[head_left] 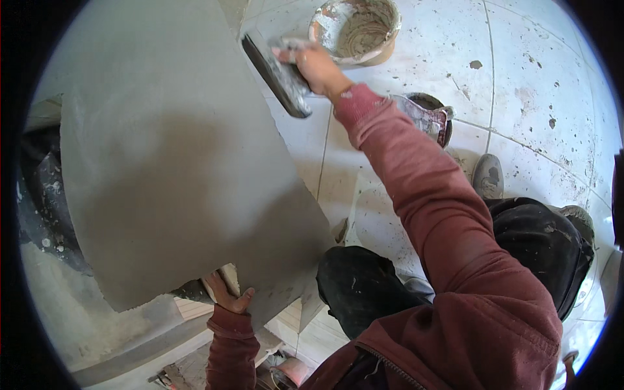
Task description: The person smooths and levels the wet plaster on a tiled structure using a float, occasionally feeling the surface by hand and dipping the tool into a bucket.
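Observation:
A broad slab-like surface [175, 162] coated in smooth grey plaster fills the left half of the head view. Its edges are ragged, and a shadow falls across it. My right hand [315, 67] is closed round the handle of a plastering trowel [286, 81], past the surface's far right edge. The trowel is tilted, its long blade side-on and smeared with grey. My left hand [229, 296] lies at a notch in the near edge, thumb spread from the fingers, against a pale edge piece [230, 278]. Part of its fingers is hidden.
A plaster-caked round bucket [383, 57] stands on the tiled floor [520, 84] beyond my right hand. Nearer is a dark container [446, 133] with a stained bag-like thing at it. Splatters dot the tiles. Dark plastic sheeting [49, 195] hangs at the left.

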### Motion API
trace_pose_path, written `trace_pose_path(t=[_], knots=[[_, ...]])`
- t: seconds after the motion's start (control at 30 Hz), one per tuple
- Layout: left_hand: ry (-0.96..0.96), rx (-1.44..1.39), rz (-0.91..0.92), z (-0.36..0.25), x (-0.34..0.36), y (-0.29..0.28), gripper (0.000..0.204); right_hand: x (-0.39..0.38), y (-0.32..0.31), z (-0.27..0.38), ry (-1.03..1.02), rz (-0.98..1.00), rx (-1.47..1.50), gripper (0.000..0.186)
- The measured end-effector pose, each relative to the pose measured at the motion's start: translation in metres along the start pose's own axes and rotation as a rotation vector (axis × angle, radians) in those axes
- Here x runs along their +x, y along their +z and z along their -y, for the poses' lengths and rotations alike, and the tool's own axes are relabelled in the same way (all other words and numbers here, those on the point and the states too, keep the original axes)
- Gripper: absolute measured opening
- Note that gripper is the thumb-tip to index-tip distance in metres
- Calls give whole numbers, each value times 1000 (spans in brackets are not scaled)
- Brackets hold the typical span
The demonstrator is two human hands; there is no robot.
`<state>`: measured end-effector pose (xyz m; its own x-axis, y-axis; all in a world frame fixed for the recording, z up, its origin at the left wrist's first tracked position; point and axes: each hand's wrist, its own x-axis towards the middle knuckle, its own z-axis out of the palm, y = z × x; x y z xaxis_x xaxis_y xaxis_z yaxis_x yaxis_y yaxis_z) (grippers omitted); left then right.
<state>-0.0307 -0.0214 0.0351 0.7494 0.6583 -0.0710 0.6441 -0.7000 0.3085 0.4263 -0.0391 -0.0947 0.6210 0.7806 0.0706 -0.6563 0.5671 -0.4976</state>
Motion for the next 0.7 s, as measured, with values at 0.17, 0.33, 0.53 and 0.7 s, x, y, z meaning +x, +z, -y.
trace_pose_path(t=[0.17, 0.33, 0.53, 0.7], knots=[[34, -4, -35, 0, -1, 1, 118, -25, 12, -17, 112, -39, -199, 21], [60, 181, -16, 16, -5, -2, 119, -53, -18, -65, 114, -84, -179, 13], [40, 123, -38, 6, -2, -2, 121, -67, -9, -61, 201, -58, -11, 29], [60, 32, -40, 17, -5, 0, 119, -93, -38, -81, 196, -188, 51, 21]])
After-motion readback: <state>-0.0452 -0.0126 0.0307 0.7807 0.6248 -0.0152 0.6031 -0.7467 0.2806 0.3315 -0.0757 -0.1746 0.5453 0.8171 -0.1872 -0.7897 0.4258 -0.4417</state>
